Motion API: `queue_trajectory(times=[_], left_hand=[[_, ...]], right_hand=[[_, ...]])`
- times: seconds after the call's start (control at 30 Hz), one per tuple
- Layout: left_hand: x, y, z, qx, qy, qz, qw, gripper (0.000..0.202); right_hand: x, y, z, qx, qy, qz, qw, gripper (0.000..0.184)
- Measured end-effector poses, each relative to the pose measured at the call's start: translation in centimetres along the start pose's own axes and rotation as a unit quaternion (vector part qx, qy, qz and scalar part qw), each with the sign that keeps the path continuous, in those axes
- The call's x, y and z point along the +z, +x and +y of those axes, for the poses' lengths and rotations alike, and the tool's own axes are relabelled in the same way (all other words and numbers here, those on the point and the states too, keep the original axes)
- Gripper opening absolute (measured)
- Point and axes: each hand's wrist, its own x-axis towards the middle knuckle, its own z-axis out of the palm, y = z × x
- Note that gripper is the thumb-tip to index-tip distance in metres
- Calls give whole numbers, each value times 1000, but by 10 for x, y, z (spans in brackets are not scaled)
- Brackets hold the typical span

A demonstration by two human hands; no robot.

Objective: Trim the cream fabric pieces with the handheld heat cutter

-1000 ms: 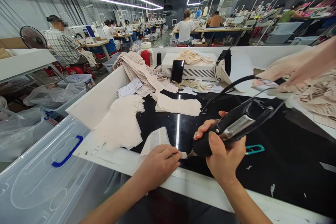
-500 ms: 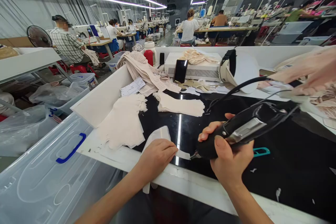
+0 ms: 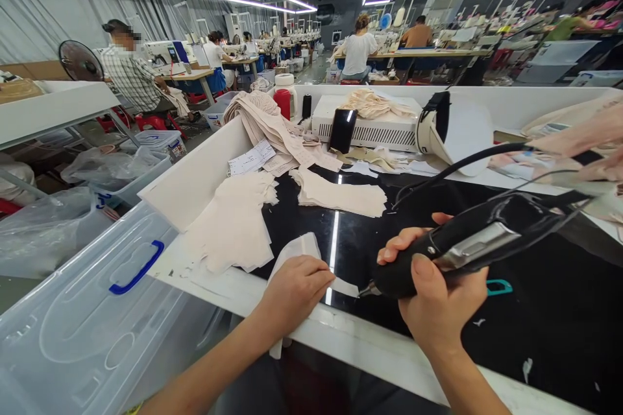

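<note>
My right hand is wrapped round a thick black handheld power tool with a silver lever on its side and a cable at the back. Its narrow metal tip points left and meets the end of a pale fabric strip, or lies just beside it. With its fingers pressed together, my left hand pinches that strip against the black tabletop. More of the pale fabric shows behind the left hand, and part hangs below the table edge.
Stacked cream fabric pieces lie left, with another stack farther back. A phone leans on a white vented box. A teal tool lies right. Plastic bins stand left; people work at sewing machines beyond.
The view has shifted slightly, so the whole scene sits a little farther right. Both hands keep their hold, and the tool tip stays by the strip's end.
</note>
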Motion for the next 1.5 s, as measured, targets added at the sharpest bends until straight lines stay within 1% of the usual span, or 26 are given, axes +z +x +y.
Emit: queue_trajectory(times=[0.17,0.3,0.47,0.57,0.63,0.9,1.0,1.2,1.5], left_hand=[[3,-2,-1,3,12,-10,1000,20],[4,-3,-1,5,14,-14,1000,23],[5,-2,-1,7,14,-6,1000,24],[5,-3,1,11,13,6,1000,21],[6,-3,3,14,11,12,1000,20],[9,-5,10,10,6,13,1000,18],[10,-6,9,8,5,15,1000,19],[7,-6,5,3,6,3,1000,21],[7,-5,1,2,3,4,1000,23]], right_hand=[[3,2,-2,3,-2,9,1000,57],[11,6,-1,-8,3,18,1000,57],[24,9,7,-21,-1,4,1000,46],[27,8,12,-25,-15,-4,1000,50],[27,6,14,-29,-21,-5,999,52],[26,1,11,-34,-20,-8,999,48],[26,3,8,-27,-27,-6,999,48],[22,6,4,-23,-18,26,999,51],[20,5,9,-21,-39,21,999,50]])
